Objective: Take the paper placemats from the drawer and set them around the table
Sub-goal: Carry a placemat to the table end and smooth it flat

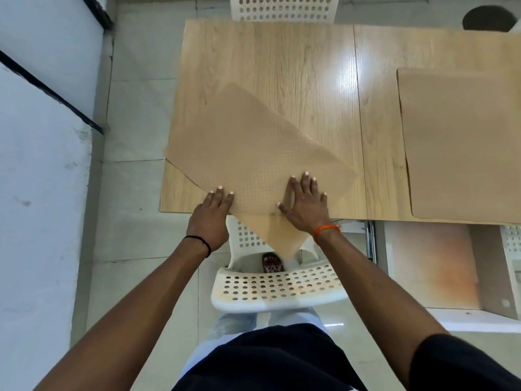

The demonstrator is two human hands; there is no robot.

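Note:
A tan paper placemat (253, 153) lies skewed on the light wooden table (282, 60), one corner hanging over the near edge above a chair. My right hand (306, 204) presses flat on its near part with fingers spread. My left hand (210, 215) touches the mat's left near edge with straight fingers. A second placemat (462, 142) lies flat on the right part of the table. An open drawer (431, 263) shows below the table's near edge at the right.
A white perforated chair (276, 286) stands between me and the table. Another white chair (284, 8) is at the far side. A wall with a dark rail (50, 91) runs along the left, with tiled floor between.

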